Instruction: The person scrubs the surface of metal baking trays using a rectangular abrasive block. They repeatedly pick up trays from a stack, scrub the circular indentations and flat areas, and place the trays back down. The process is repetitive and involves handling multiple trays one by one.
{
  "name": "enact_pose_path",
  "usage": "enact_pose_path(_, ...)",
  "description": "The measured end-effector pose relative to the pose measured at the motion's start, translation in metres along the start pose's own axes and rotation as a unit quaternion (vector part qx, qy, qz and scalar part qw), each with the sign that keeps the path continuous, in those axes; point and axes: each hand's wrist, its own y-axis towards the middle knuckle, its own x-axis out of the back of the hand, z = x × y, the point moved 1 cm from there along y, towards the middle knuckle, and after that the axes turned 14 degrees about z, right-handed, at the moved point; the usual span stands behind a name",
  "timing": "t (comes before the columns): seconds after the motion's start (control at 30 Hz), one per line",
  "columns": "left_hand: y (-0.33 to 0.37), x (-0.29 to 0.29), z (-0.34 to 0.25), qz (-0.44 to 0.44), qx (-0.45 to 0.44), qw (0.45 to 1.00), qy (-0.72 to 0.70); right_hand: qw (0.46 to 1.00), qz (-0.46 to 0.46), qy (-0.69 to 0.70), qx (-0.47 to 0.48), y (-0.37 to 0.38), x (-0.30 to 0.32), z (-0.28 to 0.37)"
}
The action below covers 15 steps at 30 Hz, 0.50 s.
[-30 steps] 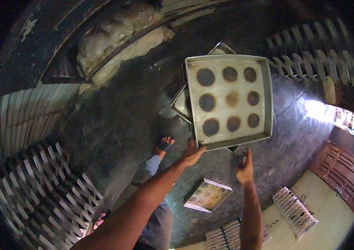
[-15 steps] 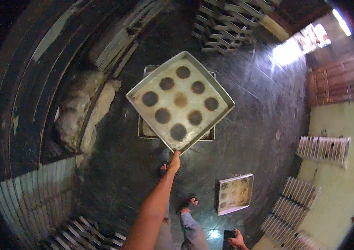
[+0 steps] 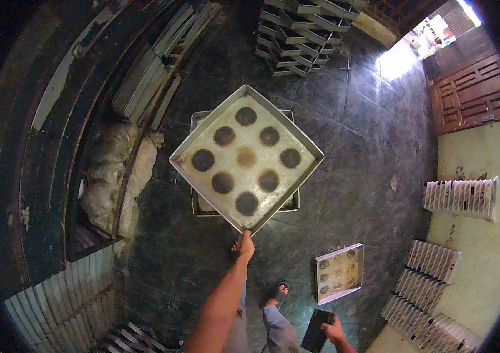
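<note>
Before me, the dark, scuffed floor (image 3: 367, 159) carries a stained tray (image 3: 338, 273), a mostly covered tray (image 3: 205, 206) and, farther off, a crisscrossed stack (image 3: 298, 35).

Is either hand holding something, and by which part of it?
The left hand grips the square spotted metal tray at its near corner; the right hand holds a dark rectangular block by its right edge.

Spotted tray (image 3: 246, 138) hid most of the lower tray (image 3: 205, 206). Left hand (image 3: 246, 245): fingers mostly out of sight at its corner. Right forearm (image 3: 344, 347) got cut off by bottom edge. Dark block (image 3: 313, 332) in right hand (image 3: 331, 329): too dark to identify.
</note>
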Motion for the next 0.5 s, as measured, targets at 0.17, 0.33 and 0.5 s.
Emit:
enact_pose_path(0.17,-0.025,0.029,-0.054,0.08,0.027,0.984,-0.159,0.998,0.011,-0.029,0.055,0.002,0.023,0.028)
enact_pose_path(0.33,-0.134,0.061,-0.032,0.088,-0.012,0.974,-0.209,0.955,-0.005,-0.283,0.094,-0.01,0.08,0.04)
enact_pose_path(0.5,-0.36,0.076,0.044,-0.035,0.071,0.991,-0.104,0.94,-0.011,-0.28,0.195,-0.042,0.173,-0.018)
